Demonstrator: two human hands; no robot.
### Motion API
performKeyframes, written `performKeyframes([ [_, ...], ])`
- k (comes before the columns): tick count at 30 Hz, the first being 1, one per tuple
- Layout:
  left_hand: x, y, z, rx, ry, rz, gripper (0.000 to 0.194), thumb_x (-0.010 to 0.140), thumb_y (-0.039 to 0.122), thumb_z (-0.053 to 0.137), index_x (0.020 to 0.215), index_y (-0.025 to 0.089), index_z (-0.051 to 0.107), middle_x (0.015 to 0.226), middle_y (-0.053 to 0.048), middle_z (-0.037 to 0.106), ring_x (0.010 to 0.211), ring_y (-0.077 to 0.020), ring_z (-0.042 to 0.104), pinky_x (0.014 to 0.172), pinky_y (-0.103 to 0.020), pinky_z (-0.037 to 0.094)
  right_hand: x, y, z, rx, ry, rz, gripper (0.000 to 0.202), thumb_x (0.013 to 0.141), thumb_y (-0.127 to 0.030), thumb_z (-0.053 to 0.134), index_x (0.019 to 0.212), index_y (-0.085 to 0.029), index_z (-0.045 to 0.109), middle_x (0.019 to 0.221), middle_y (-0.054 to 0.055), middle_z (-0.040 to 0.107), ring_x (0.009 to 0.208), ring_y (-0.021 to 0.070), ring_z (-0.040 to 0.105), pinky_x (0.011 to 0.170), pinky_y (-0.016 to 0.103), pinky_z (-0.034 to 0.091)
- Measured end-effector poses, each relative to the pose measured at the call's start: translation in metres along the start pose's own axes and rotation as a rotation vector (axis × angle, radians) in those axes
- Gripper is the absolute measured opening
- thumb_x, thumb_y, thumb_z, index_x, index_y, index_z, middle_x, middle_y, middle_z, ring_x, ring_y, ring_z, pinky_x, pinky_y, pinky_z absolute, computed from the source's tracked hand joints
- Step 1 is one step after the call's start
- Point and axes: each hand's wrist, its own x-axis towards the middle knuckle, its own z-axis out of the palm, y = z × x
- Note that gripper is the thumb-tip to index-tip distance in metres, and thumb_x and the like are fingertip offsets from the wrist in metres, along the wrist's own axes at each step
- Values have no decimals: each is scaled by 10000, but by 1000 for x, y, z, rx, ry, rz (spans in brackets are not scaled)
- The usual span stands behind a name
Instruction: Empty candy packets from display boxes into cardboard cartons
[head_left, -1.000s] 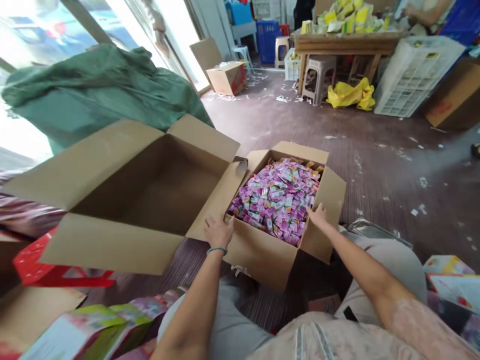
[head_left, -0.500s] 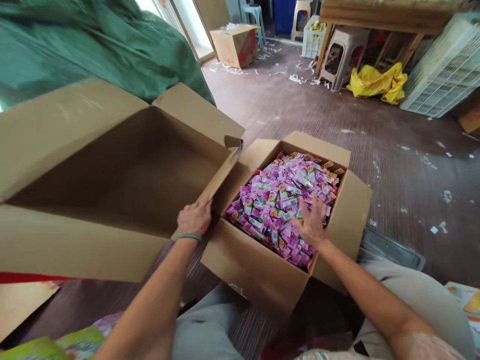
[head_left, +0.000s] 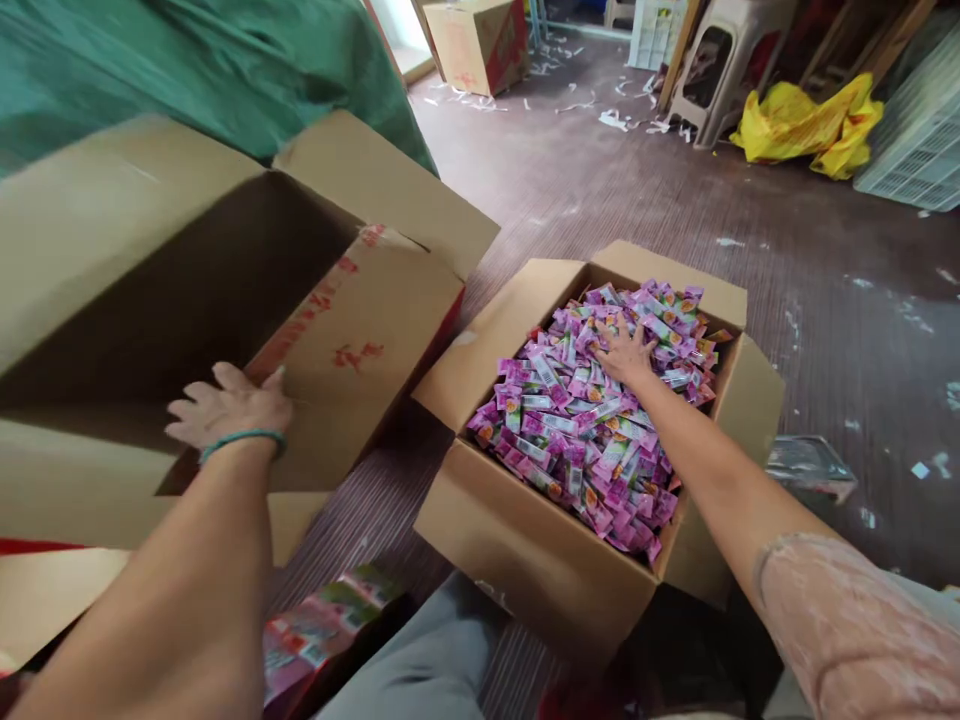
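Small purple wrapped packets (head_left: 555, 430) fill an open cardboard box (head_left: 525, 545) in front of me, its flaps folded outward. My right hand (head_left: 626, 352) rests on top of the packets with its fingers spread. On the left stands a larger open cardboard box (head_left: 360, 370); its inside is dark and I see nothing in it. One flap, printed with red characters, is folded inward-side down toward me. My left hand (head_left: 232, 408), with a green band at the wrist, lies over that flap's edge, fingers spread apart.
A green cover (head_left: 225, 70) hangs behind the large box. Farther off are a closed carton (head_left: 480, 45), a plastic stool (head_left: 727, 65), a yellow bag (head_left: 810, 125) and a white crate (head_left: 915, 150). Colourful packaging (head_left: 322, 630) lies by my knee. Paper scraps litter the floor.
My left hand has let go of the large box's near-right flap edge and moved left; that flap now lies folded outward. My right hand has shifted toward the far side of the packets.
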Motion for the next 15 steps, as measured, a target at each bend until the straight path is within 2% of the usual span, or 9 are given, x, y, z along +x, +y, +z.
performKeyframes([
  [3,-18,6,18,-59,-11,286,1011,1039,577,571,1747,-8,148,1792,-367,69,1647,-574,87,1286,-763,119,13,-6,-3,22,-39,69,726,1090,-644,479,1756,-402,319,1873,72,55,1690,531,-16,1221,913,65],
  [4,-27,10,24,-79,-29,412,1012,1034,549,605,1758,19,137,1803,-353,2,1656,-570,28,1290,-765,61,11,-9,-6,26,-69,77,753,1077,-668,501,1756,-399,320,1873,73,48,1692,526,-38,1230,904,43],
  [6,-52,21,35,-126,-8,611,886,1054,468,594,1766,96,218,1822,-305,-44,1677,-525,-14,1298,-742,-25,-9,-16,-15,24,-106,38,808,1030,-684,604,1744,-402,354,1873,69,54,1695,523,-56,1250,884,0],
  [8,-83,32,49,-179,64,695,717,1084,434,514,1727,148,376,1839,-266,4,1699,-465,17,1315,-703,-54,-51,-20,-22,21,-68,-59,808,999,-636,692,1721,-408,411,1871,62,85,1698,521,-48,1265,870,-11],
  [10,-115,37,64,-217,119,743,639,1094,440,443,1647,127,516,1835,-265,101,1712,-420,69,1339,-661,-48,-109,-17,-20,35,16,-155,727,1021,-564,692,1693,-391,474,1865,73,130,1705,507,-13,1278,861,37],
  [13,-156,34,84,-231,69,864,574,1063,452,416,1439,122,698,1806,-257,254,1719,-382,138,1375,-604,-2,-199,3,0,64,43,-221,650,1043,-541,668,1644,-318,561,1839,135,219,1708,477,94,1303,823,113],
  [15,-178,28,88,-245,-3,908,501,998,430,433,1260,159,762,1712,-250,452,1693,-389,249,1385,-598,75,-248,23,18,58,-18,-271,647,1029,-577,689,1601,-284,612,1786,172,348,1689,460,207,1304,801,185],
])
